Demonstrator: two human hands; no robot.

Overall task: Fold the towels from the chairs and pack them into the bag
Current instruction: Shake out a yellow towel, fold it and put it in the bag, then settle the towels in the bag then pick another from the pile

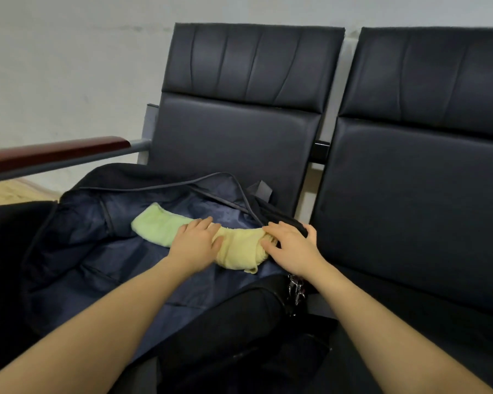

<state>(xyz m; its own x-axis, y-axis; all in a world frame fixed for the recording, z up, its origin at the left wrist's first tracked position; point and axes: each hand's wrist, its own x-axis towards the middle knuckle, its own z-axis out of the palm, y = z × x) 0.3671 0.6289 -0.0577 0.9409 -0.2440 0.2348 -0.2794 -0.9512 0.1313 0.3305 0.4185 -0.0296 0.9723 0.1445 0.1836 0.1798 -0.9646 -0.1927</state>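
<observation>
We have the bag [103, 251] lying unzipped on the chair [234, 143] so its lining takes the folded towel [160, 227] flat. Our left hand [195, 241] presses it down with straight fingers; our right hand [289, 247], fingers spread (gripping nothing, as far as we can tell), tucks its end against the rim.

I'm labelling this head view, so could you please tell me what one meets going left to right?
Wooden armrest → green towel → left hand → yellow towel → right hand → empty right chair.

No legible text — anywhere.
</observation>
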